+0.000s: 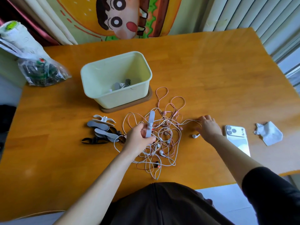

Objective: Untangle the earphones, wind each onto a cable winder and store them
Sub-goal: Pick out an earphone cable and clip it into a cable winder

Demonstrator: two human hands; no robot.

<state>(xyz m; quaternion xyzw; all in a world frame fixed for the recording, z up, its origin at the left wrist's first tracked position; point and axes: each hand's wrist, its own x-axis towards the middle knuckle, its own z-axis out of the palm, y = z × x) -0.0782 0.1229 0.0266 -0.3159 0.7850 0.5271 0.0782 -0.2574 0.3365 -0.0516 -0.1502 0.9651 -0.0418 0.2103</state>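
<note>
A tangle of white and pink earphone cables (164,135) lies on the wooden table (211,75) in front of me. My left hand (139,138) grips a grey cable winder (150,125) upright over the tangle's left part. My right hand (208,127) reaches to the tangle's right side and pinches a white cable strand that runs out from it. A white earbud (195,135) lies just below that hand. Several spare grey, white and black winders (102,130) lie in a heap at the left. A pale green bin (116,80) behind the tangle holds a few wound earphones.
A white phone (237,138) lies face down right of my right hand, with a crumpled tissue (268,133) beyond it. A plastic bag of dark items (42,70) sits at the table's far left corner. The bin stands on a brown base.
</note>
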